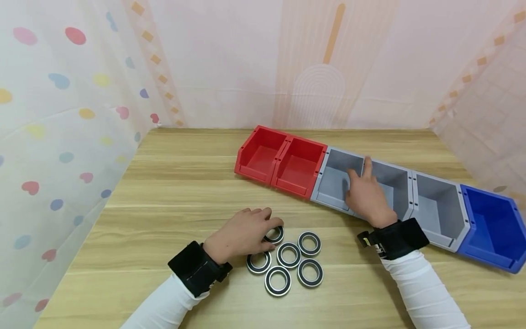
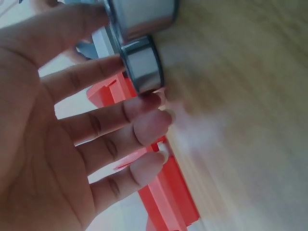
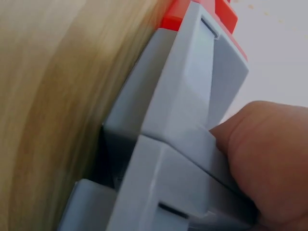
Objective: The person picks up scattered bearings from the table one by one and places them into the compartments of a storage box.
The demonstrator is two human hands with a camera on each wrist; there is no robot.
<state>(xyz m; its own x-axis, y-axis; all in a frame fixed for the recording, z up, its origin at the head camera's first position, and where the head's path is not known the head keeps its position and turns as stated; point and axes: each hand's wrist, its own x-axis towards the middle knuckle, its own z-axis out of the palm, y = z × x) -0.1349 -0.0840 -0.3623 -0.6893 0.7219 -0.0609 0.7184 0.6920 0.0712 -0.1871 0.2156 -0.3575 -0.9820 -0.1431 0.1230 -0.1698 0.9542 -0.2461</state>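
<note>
Several black-and-silver ball bearings [image 1: 289,255] lie flat on the table. My left hand [image 1: 245,232] is at the far left of the group, thumb and index finger on opposite sides of one ball bearing [image 2: 143,67]. Another ball bearing [image 2: 144,17] is nearer the left wrist camera. Over the divider of two grey bins [image 1: 333,183] lies my right hand [image 1: 370,196]. Its index finger points straight toward the back rim and its thumb dips into the left one. In the right wrist view the thumb [image 3: 269,154] presses against a grey wall; the other fingers are hidden.
The joined bins run diagonally from back middle to front right: two red bins [image 1: 299,169], several grey ones and a blue bin [image 1: 495,228] at the end. Wood-grain tabletop [image 1: 164,183] extends to the left. Patterned curtains [image 1: 230,59] enclose the table behind and at the sides.
</note>
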